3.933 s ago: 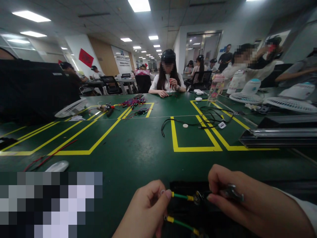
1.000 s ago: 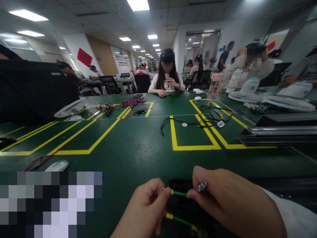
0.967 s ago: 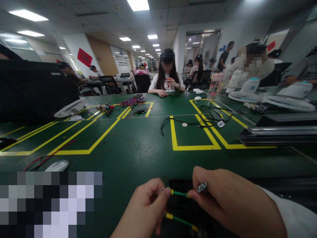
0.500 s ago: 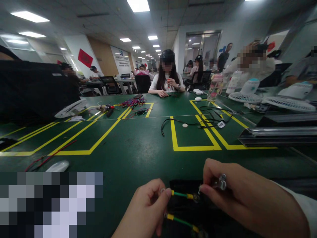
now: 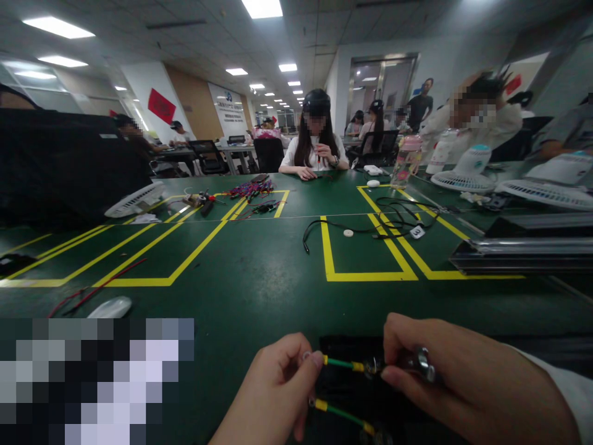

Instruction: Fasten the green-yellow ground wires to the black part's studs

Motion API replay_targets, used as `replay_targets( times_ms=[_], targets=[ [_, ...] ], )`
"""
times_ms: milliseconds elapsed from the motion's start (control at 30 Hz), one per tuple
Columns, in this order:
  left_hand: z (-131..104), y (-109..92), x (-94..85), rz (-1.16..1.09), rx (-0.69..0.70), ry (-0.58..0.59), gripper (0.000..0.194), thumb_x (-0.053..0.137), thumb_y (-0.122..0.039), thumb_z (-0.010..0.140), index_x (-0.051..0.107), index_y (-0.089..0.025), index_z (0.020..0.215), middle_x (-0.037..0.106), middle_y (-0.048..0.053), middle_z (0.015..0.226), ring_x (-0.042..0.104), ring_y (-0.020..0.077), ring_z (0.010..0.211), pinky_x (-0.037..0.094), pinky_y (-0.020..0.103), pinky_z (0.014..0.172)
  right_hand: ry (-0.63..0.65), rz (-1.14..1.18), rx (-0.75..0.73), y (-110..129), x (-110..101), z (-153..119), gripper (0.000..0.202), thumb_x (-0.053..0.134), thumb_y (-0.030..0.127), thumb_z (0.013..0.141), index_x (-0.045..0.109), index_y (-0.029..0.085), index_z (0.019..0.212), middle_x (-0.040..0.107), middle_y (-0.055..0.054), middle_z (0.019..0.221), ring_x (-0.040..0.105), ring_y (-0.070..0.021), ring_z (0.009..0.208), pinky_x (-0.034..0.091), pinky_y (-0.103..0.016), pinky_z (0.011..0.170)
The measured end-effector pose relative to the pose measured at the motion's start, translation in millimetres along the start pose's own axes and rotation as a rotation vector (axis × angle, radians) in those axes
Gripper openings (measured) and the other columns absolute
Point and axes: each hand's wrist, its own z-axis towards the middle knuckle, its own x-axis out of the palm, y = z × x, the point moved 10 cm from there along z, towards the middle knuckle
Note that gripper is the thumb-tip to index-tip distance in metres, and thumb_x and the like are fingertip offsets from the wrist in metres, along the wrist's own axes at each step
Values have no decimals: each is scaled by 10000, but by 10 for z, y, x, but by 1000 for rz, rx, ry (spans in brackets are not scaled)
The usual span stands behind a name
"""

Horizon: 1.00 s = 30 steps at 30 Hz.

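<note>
My left hand is closed, with thumb and forefinger pinching the left ring end of a short green wire that has yellow sleeves at both ends. My right hand is curled around a shiny metal tool, whose kind I cannot make out. Its fingertips are beside the wire's right terminal, on a black part lying on the bench. A second green wire with yellow sleeves runs below the first, close to the left hand's lower fingers.
The green bench bears yellow tape lines. Black cables and a white disc are ahead. Dark metal profiles and fans stand right; a white mouse and red-black wires lie left. A person sits opposite.
My right hand's fingertips have come down onto the right terminal, and the metal tool has tilted. The silvery piece at the fingertips no longer shows. The left hand keeps its pinch.
</note>
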Motion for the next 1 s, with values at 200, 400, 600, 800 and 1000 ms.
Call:
replay_targets(
  times_ms=[200,400,600,800,1000],
  targets=[
    [-11,16,-3,-8,-20,-13,300,497,-387,887,446,-209,652,487,-101,479,382,37,291,226,138,306,23,-35,23,-28,38,19,87,559,180,842,538,254,801,643,40,680,582,-179,550,390,-265,494],
    [-4,20,-14,13,-7,-5,304,486,-387,896,439,-211,653,473,-109,456,384,39,294,234,135,307,33,-30,2,-21,48,8,87,528,204,858,529,261,793,651,40,686,600,-186,555,401,-271,494],
    [-4,14,-7,6,0,-3,312,482,-394,902,440,-209,654,480,-105,463,385,39,297,237,131,304,18,-25,5,-37,33,-16,91,530,202,860,531,264,793,652,41,682,596,-184,557,396,-269,497],
    [2,19,5,-10,-5,3,316,494,-396,894,437,-212,644,475,-107,465,368,37,286,241,131,293,28,74,-1,-82,-11,10,115,517,279,907,506,255,795,606,40,656,537,-163,530,360,-250,481],
    [-3,-1,-10,1,12,-9,316,495,-390,893,442,-209,640,465,-108,457,381,40,291,232,128,298,-2,56,13,-71,14,110,201,477,300,951,442,246,760,559,37,627,487,-164,515,328,-261,484]
  ],
)
